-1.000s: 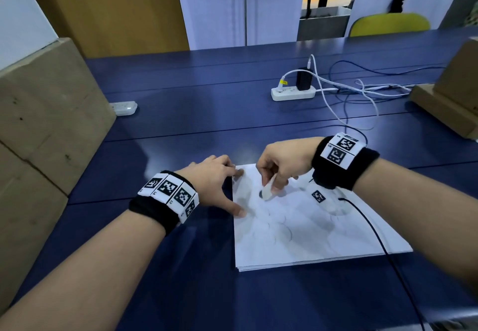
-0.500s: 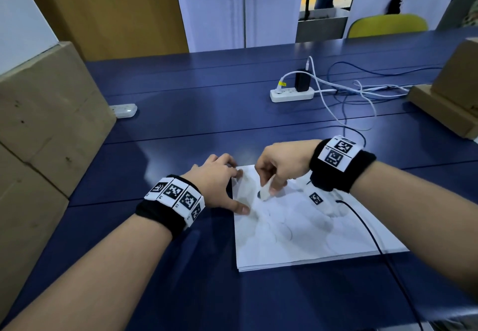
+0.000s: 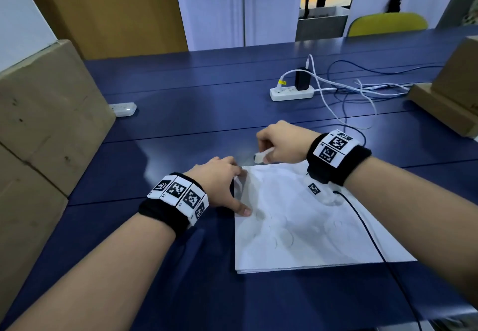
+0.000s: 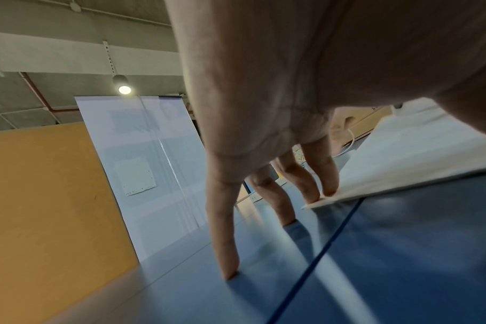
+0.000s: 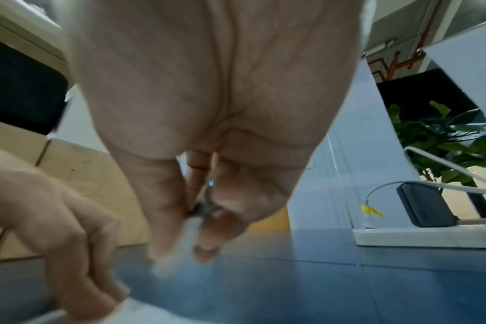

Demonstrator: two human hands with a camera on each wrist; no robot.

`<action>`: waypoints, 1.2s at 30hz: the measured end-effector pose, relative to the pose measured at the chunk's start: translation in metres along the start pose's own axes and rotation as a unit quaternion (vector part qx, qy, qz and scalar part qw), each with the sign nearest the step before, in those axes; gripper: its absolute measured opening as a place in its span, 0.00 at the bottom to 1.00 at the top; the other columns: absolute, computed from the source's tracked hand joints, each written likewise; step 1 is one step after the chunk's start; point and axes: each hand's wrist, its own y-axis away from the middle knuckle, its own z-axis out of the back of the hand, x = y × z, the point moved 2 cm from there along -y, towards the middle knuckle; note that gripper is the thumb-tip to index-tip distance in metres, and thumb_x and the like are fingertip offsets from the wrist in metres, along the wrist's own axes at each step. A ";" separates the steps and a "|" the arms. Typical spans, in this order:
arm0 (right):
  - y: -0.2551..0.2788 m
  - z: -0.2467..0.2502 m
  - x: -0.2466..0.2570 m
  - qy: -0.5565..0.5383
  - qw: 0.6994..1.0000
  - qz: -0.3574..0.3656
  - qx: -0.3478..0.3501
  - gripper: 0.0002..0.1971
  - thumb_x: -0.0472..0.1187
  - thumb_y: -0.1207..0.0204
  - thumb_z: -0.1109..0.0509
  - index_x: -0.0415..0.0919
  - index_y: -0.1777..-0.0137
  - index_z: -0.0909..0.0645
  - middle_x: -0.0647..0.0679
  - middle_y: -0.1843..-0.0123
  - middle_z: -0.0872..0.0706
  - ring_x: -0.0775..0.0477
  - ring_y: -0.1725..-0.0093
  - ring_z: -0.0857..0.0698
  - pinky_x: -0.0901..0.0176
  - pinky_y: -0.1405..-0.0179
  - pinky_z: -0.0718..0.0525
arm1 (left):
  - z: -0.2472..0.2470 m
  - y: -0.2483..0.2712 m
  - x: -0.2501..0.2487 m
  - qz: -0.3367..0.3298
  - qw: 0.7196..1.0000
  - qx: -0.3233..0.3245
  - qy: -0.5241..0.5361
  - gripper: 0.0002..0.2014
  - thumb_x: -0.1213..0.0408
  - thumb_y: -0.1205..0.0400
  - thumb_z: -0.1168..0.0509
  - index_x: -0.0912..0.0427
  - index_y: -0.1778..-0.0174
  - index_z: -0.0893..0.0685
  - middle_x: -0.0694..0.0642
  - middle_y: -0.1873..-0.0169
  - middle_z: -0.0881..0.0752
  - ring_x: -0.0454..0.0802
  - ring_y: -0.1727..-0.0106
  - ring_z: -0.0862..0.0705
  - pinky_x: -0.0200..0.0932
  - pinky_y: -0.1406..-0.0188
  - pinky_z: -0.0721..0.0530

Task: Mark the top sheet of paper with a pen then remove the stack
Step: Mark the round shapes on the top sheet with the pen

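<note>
A stack of white paper (image 3: 310, 227) lies on the blue table (image 3: 181, 129), its top sheet showing faint curved marks. My left hand (image 3: 236, 188) rests at the stack's left edge, thumb on the sheet and fingers at the far left corner. In the left wrist view its straight fingers (image 4: 327, 175) touch the paper stack (image 4: 416, 157) and the table. My right hand (image 3: 263, 153) pinches a white pen (image 3: 261, 155) just beyond the paper's far edge, over bare table. The right wrist view shows the blurred pen (image 5: 178, 250) between thumb and fingers.
A white power strip (image 3: 292, 92) with a black charger and loose cables (image 3: 344, 103) lies further back. Cardboard boxes stand at the left (image 3: 44, 123) and right (image 3: 450, 92). A small white device (image 3: 122, 109) sits near the left box. A black wrist cable (image 3: 362, 222) crosses the paper.
My right hand has carried the pen off the top sheet to the table just past the far edge. The left hand has stayed at the left edge.
</note>
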 end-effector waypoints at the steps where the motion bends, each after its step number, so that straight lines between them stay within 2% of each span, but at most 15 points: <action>1: 0.000 0.002 0.000 -0.022 1.000 -0.005 -0.012 0.06 0.44 0.30 0.23 0.49 0.60 0.19 0.57 0.62 0.14 0.52 0.59 0.15 0.58 0.63 0.21 | 0.000 0.000 0.001 0.000 1.000 0.000 0.004 0.51 0.24 0.41 0.27 0.45 0.24 0.28 0.41 0.39 0.28 0.50 0.36 0.30 0.62 0.38 0.21; 4: 0.003 0.001 0.003 -0.066 0.997 -0.001 0.029 0.07 0.42 0.30 0.20 0.49 0.61 0.18 0.56 0.64 0.12 0.54 0.66 0.14 0.59 0.65 0.18 | 0.000 0.001 0.000 -0.005 1.000 0.001 0.004 0.51 0.25 0.40 0.28 0.39 0.21 0.32 0.40 0.43 0.31 0.50 0.37 0.30 0.63 0.38 0.21; 6: 0.003 -0.005 0.002 -0.037 0.998 0.000 0.044 0.09 0.41 0.30 0.21 0.50 0.62 0.20 0.57 0.65 0.14 0.56 0.65 0.16 0.61 0.66 0.22 | 0.000 0.001 -0.001 -0.006 1.000 0.014 -0.008 0.50 0.25 0.38 0.28 0.35 0.19 0.35 0.43 0.40 0.31 0.50 0.38 0.31 0.62 0.38 0.21; 9: 0.004 -0.006 -0.002 -0.027 0.998 -0.011 0.053 0.09 0.41 0.30 0.21 0.50 0.63 0.20 0.58 0.70 0.16 0.55 0.67 0.16 0.61 0.70 0.23 | 0.003 -0.001 -0.003 -0.005 0.999 0.025 -0.021 0.51 0.25 0.38 0.29 0.37 0.18 0.35 0.46 0.39 0.31 0.51 0.39 0.32 0.60 0.38 0.20; 11: 0.011 -0.007 -0.003 -0.056 0.991 -0.004 0.122 0.08 0.39 0.31 0.20 0.48 0.61 0.18 0.57 0.74 0.15 0.53 0.72 0.17 0.59 0.74 0.18 | 0.003 -0.003 -0.003 -0.003 0.999 0.027 -0.025 0.52 0.25 0.37 0.28 0.38 0.18 0.36 0.47 0.39 0.31 0.51 0.40 0.32 0.59 0.38 0.19; 14: 0.021 -0.010 0.001 -0.061 0.974 0.018 0.217 0.08 0.35 0.31 0.19 0.43 0.56 0.15 0.59 0.75 0.15 0.56 0.75 0.19 0.61 0.77 0.19 | 0.003 -0.004 -0.004 0.000 0.999 0.029 -0.026 0.53 0.26 0.38 0.27 0.39 0.17 0.37 0.47 0.37 0.31 0.51 0.38 0.32 0.59 0.38 0.19; 16: 0.016 -0.009 0.001 -0.038 0.983 0.009 0.177 0.07 0.37 0.31 0.19 0.44 0.57 0.15 0.55 0.71 0.13 0.52 0.72 0.17 0.59 0.76 0.16 | 0.003 -0.004 -0.004 0.002 0.999 0.032 -0.025 0.53 0.27 0.37 0.27 0.39 0.17 0.36 0.47 0.37 0.32 0.52 0.37 0.32 0.60 0.38 0.19; 18: 0.007 -0.003 -0.004 -0.014 0.996 -0.020 0.086 0.07 0.41 0.32 0.21 0.45 0.59 0.16 0.51 0.65 0.11 0.50 0.66 0.14 0.50 0.66 0.10 | 0.003 -0.004 -0.005 0.004 0.999 0.034 -0.026 0.53 0.27 0.37 0.27 0.40 0.17 0.36 0.48 0.36 0.32 0.52 0.36 0.32 0.59 0.37 0.19; 20: 0.003 0.000 -0.009 -0.016 0.998 -0.036 0.041 0.08 0.45 0.33 0.21 0.46 0.61 0.17 0.53 0.65 0.11 0.48 0.62 0.13 0.45 0.59 0.10 | 0.004 -0.004 -0.006 0.004 0.999 0.036 -0.028 0.53 0.28 0.36 0.26 0.41 0.16 0.37 0.48 0.36 0.32 0.53 0.36 0.32 0.59 0.36 0.20; 22: 0.008 -0.002 -0.010 -0.020 0.998 -0.021 0.056 0.07 0.43 0.32 0.21 0.45 0.60 0.16 0.55 0.66 0.12 0.49 0.64 0.13 0.50 0.60 0.12 | 0.004 -0.005 -0.007 0.006 0.999 0.036 -0.030 0.52 0.28 0.37 0.26 0.41 0.17 0.35 0.48 0.37 0.32 0.53 0.36 0.32 0.58 0.37 0.20; 24: 0.019 -0.009 -0.005 -0.045 0.991 0.006 0.125 0.07 0.39 0.31 0.20 0.43 0.56 0.15 0.54 0.67 0.12 0.52 0.70 0.16 0.53 0.66 0.14 | 0.004 -0.006 -0.007 0.008 0.999 0.035 -0.031 0.51 0.28 0.37 0.26 0.42 0.19 0.32 0.48 0.39 0.31 0.53 0.38 0.31 0.58 0.39 0.19; 27: 0.028 -0.016 0.002 -0.065 0.976 0.023 0.205 0.07 0.36 0.31 0.19 0.44 0.56 0.14 0.52 0.69 0.13 0.50 0.70 0.17 0.55 0.72 0.16 | 0.005 -0.008 -0.007 0.010 0.999 0.038 -0.033 0.52 0.27 0.39 0.25 0.41 0.18 0.33 0.48 0.40 0.31 0.53 0.39 0.31 0.59 0.39 0.18; 30: 0.013 -0.010 -0.001 -0.016 0.993 0.000 0.120 0.09 0.41 0.32 0.20 0.51 0.63 0.19 0.55 0.66 0.13 0.48 0.65 0.15 0.55 0.68 0.16 | 0.007 -0.008 -0.009 0.014 0.998 0.043 -0.038 0.53 0.28 0.38 0.25 0.42 0.18 0.34 0.50 0.39 0.31 0.54 0.38 0.31 0.59 0.38 0.19; 33: 0.003 -0.004 -0.005 0.006 0.999 -0.018 0.040 0.10 0.46 0.30 0.21 0.51 0.64 0.21 0.58 0.66 0.16 0.50 0.60 0.17 0.58 0.65 0.24 | 0.007 -0.006 -0.009 0.017 0.998 0.044 -0.034 0.52 0.28 0.38 0.25 0.42 0.18 0.34 0.49 0.38 0.31 0.53 0.37 0.32 0.60 0.38 0.19; 36: 0.014 -0.006 0.000 -0.019 0.993 0.008 0.113 0.08 0.41 0.31 0.20 0.50 0.60 0.18 0.58 0.69 0.15 0.56 0.67 0.16 0.59 0.65 0.18 | 0.005 -0.006 -0.008 0.017 0.998 0.042 -0.036 0.52 0.28 0.38 0.25 0.42 0.18 0.33 0.50 0.39 0.31 0.54 0.37 0.31 0.59 0.39 0.19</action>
